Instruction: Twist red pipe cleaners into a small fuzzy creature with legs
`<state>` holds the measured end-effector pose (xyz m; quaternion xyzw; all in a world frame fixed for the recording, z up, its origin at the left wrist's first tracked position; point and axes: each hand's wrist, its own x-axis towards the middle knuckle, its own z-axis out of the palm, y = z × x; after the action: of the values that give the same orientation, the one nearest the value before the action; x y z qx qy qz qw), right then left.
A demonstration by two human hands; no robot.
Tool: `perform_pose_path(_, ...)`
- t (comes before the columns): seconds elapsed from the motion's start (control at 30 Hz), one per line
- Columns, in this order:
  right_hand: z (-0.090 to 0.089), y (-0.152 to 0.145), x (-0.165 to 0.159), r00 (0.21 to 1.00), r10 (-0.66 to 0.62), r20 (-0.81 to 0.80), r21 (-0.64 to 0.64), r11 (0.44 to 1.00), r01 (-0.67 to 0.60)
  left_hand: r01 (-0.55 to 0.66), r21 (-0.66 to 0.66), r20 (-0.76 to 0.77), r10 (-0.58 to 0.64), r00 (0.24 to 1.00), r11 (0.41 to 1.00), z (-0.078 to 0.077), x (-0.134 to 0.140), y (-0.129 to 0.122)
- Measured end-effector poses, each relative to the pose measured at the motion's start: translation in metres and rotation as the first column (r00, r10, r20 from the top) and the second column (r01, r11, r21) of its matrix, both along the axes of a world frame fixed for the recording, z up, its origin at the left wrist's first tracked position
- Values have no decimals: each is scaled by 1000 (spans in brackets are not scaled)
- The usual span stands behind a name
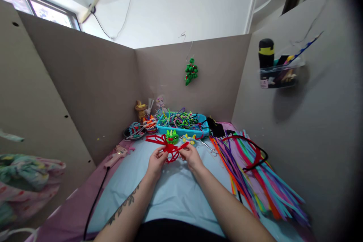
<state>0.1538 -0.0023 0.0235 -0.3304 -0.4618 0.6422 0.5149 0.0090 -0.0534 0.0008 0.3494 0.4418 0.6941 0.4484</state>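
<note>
Between my two hands is a bundle of bent red pipe cleaners (171, 148), looped below and with long strands reaching out to the left. My left hand (157, 160) pinches its left side between thumb and fingers. On the right side, my right hand (191, 155) grips a red strand that points up and inward. Just behind the bundle sits a green pipe-cleaner figure (171, 137) with a red mark on its front. A small blue and yellow figure (189, 139) lies beside it, close to my right fingertips.
A blue tray (205, 124) of tangled pipe cleaners stands at the back. Many coloured pipe cleaners (255, 177) spread over the right side, with scissors (210, 147) nearby. A dark bowl (126, 134), an orange-and-white figure (150, 124) and a corded tool (117, 156) are at left. Panels enclose the table.
</note>
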Motion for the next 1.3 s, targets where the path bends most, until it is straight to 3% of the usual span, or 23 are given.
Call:
perform_pose_path(0.17,-13,-2,-3,988,-34,151,249,969,-5,17,-9,-25,-17,1000,1000,1,1,-1)
perform_pose_path(0.33,-27,4,-8,942,-164,291,429,903,25,20,-22,7,-20,1000,1000,3,0,-2)
perform_pose_path(0.53,-20,0,-9,888,-288,358,509,858,72,-143,-7,193,142,971,990,1,-10,3)
perform_pose_path(0.63,-13,-10,-6,840,-403,363,618,779,107,-174,-13,258,171,951,985,-1,-14,5)
perform_pose_path(0.73,-10,-21,-6,815,-368,447,743,660,-109,-163,-11,261,161,952,986,-3,-14,6)
perform_pose_path(0.8,-11,-27,-8,787,-286,547,725,631,-275,-144,-5,253,141,957,990,-3,-13,5)
perform_pose_path(0.9,-13,-32,-13,738,-208,642,654,652,-385,-113,7,229,108,967,994,-1,-11,3)
perform_pose_path(1.03,-13,-34,-14,699,-204,685,622,664,-415,-89,14,207,84,975,996,1,-7,1)
perform_pose_path(1.2,-7,-35,-12,609,-289,738,622,641,-450,-76,33,203,68,977,997,1,-5,0)
perform_pose_path(1.3,-4,-39,-12,631,-308,712,661,599,-453,-62,28,205,55,977,998,0,-5,0)
